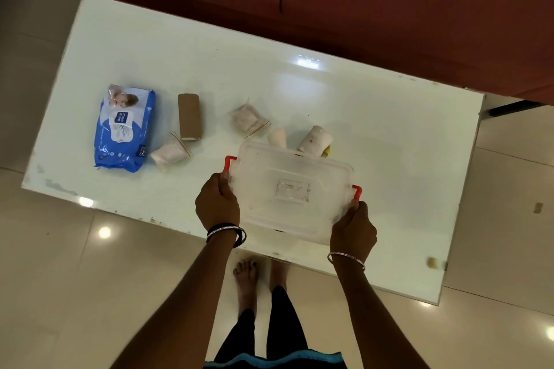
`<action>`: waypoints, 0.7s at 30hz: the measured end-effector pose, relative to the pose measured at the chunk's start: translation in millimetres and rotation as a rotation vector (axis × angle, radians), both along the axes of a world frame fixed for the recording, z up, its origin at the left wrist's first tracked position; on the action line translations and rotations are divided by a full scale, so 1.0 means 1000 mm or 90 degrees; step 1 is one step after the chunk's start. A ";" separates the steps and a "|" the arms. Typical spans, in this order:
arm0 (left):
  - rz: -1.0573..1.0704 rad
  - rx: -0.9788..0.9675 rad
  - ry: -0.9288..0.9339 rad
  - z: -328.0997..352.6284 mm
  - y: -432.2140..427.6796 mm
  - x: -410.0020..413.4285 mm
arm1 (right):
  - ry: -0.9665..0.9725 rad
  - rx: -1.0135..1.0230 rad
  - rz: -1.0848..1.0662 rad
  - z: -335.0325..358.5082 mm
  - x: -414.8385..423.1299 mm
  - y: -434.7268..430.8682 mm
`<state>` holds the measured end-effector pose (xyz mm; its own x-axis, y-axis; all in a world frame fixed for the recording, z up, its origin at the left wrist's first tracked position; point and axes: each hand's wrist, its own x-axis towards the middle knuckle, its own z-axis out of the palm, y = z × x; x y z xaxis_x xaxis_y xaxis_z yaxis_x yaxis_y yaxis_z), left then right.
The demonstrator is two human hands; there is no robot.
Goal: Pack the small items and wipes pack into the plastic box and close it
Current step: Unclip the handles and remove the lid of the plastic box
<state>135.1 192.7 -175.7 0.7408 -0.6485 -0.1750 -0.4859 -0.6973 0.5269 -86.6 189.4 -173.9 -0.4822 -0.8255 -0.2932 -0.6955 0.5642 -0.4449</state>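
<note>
A clear plastic box (287, 189) with its lid on and red side latches sits near the front edge of the white table (374, 135). My left hand (217, 204) grips its left side by one red latch, and my right hand (353, 228) grips its right front corner by the other. A blue wipes pack (124, 129) lies at the left. Beside it are a brown roll (189, 116) and a small clear packet (171, 153). Another packet (248, 120), a small white piece (278, 136) and a white roll (314, 139) lie just behind the box.
A dark red sofa (389, 3) runs along the table's far side. Pale glossy floor tiles (60, 278) surround the table. My bare feet (248, 278) stand under the front edge of the glass top.
</note>
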 end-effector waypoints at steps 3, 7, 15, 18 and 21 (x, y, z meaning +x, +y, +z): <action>0.030 -0.008 -0.006 -0.004 0.000 -0.002 | -0.082 0.031 -0.080 -0.007 -0.005 -0.004; 0.044 -0.018 0.038 -0.009 0.000 0.003 | -0.312 0.163 -0.281 -0.023 -0.024 -0.009; 0.085 0.075 0.380 -0.021 0.006 0.037 | -0.010 -0.165 0.159 0.038 0.041 0.005; 0.112 0.093 0.516 -0.023 0.010 0.043 | -0.032 -0.036 0.326 0.028 0.076 0.020; 0.097 0.088 0.581 -0.023 0.013 0.045 | 0.060 0.040 0.379 0.012 0.085 0.029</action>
